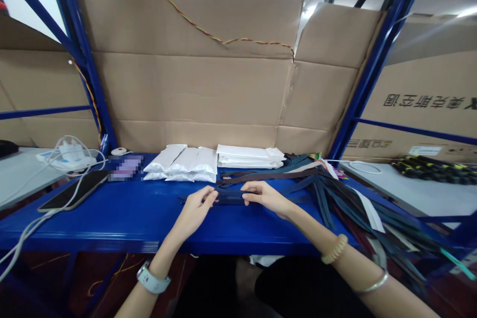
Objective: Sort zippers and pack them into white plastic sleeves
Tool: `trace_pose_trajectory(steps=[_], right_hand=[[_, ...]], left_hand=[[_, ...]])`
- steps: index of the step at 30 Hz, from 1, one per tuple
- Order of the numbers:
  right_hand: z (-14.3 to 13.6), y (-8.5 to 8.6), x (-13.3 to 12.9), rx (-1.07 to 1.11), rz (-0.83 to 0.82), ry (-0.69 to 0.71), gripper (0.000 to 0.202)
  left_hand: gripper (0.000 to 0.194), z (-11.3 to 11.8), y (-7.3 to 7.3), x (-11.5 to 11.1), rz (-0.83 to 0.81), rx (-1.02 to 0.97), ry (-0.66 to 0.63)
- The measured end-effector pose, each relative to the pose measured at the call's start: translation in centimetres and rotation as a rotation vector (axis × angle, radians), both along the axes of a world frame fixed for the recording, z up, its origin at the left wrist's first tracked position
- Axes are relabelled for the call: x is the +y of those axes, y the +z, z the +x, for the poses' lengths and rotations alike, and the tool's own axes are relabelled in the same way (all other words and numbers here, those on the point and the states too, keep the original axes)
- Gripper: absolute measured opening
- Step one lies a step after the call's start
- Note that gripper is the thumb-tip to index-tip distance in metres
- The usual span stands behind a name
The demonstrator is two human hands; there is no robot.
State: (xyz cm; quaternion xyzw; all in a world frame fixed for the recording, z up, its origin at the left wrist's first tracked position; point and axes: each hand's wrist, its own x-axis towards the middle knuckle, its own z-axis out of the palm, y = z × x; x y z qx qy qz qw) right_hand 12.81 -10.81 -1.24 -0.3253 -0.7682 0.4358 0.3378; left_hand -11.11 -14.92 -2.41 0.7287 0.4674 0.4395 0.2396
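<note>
Forearms (309, 229) are extended over the blue desk (238, 234). By left hand (198, 207) and right hand (267, 198), both closed in a pinch, a navy strip (230, 197) is held mid-desk; white packets (192, 164) are set behind, loose strips (345, 203) heaped at right.

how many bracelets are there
2, both on the right arm: a beaded one nearer the right hand, which pinches the dark strip, and a silver one farther up.
</note>
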Motion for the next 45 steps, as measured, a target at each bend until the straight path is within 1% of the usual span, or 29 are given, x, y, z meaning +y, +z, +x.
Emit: trace_pose_trajectory(steps=[2, 3, 5, 7, 9, 11, 14, 17, 19, 21, 22, 24, 25, 29, 32, 35, 38, 41, 45], right_hand=[[-0.4, -0.4, -0.2, -0.028, 0.112, -0.060, 0.020], [-0.6, -0.6, -0.4, -0.051, 0.196, -0.119, 0.017], [-1.1, -1.0, -0.8, -0.141, 0.426, -0.269, 0.010], [-1.4, -1.5, -1.2, -0.290, 0.696, -0.366, 0.008], [-1.6, -1.9, -1.6, -0.438, 0.918, -0.370, 0.013], [-1.7, -2.3, -1.8, -0.510, 1.053, -0.367, 0.017], [-1.7, -2.4, -2.0, -0.563, 1.180, -0.373, 0.018], [-1.9, -2.0, -2.3, -0.661, 1.294, -0.298, 0.022], [-2.2, -1.8, -2.5, -0.722, 1.340, -0.235, 0.023], [-2.5, -1.5, -2.6, -0.747, 1.337, -0.199, 0.020], [-2.6, -1.4, -2.6, -0.744, 1.319, -0.198, 0.019], [-3.0, -1.5, -2.8, -0.713, 1.256, -0.219, 0.026], [-3.1, -1.5, -2.9, -0.691, 1.210, -0.234, 0.028], [-3.8, -2.1, -3.5, -0.598, 0.935, -0.260, 0.029], [-4.3, -2.2, -3.8, -0.514, 0.733, -0.253, 0.026], [-4.5, -1.9, -3.9, -0.391, 0.594, -0.232, 0.021], [-4.4, -1.5, -4.0, -0.270, 0.504, -0.150, 0.018], [-4.4, -1.4, -4.1, -0.188, 0.432, -0.089, 0.017], [-4.3, -1.6, -4.0, -0.116, 0.376, -0.098, 0.015]], left_hand=[[0.025, 0.7, -0.2, -0.1, -0.006, -0.027, -0.010], [0.024, 0.8, -0.3, -0.1, -0.010, -0.049, -0.003], [0.025, 0.7, -0.5, 0.0, -0.040, -0.130, 0.003], [0.027, 0.5, -0.6, 0.1, -0.102, -0.241, -0.024], [0.029, 0.4, -0.6, 0.2, -0.160, -0.312, -0.044], [0.030, 0.5, -0.6, 0.1, -0.195, -0.330, -0.028], [0.029, 0.6, -0.7, 0.1, -0.223, -0.359, 0.006], [0.028, 0.6, -0.9, 0.1, -0.224, -0.388, -0.017], [0.027, 0.4, -1.0, 0.1, -0.199, -0.393, -0.040], [0.027, 0.3, -1.0, 0.1, -0.171, -0.405, -0.050], [0.030, 0.3, -1.0, 0.1, -0.161, -0.409, -0.054], [0.038, 0.3, -0.9, 0.0, -0.160, -0.395, -0.073], [0.037, 0.4, -0.9, 0.0, -0.165, -0.371, -0.090], [0.021, 0.6, -0.5, -0.4, -0.157, -0.249, -0.159], [0.020, 0.7, -0.3, -0.7, -0.098, -0.189, -0.159], [0.019, 0.6, -0.3, -0.9, 0.002, -0.092, -0.138], [0.019, 0.5, -0.3, -1.0, 0.088, -0.012, -0.085], [0.018, 0.6, -0.2, -1.1, 0.105, 0.013, -0.075], [0.017, 0.8, 0.1, -1.3, 0.095, 0.014, -0.098]])
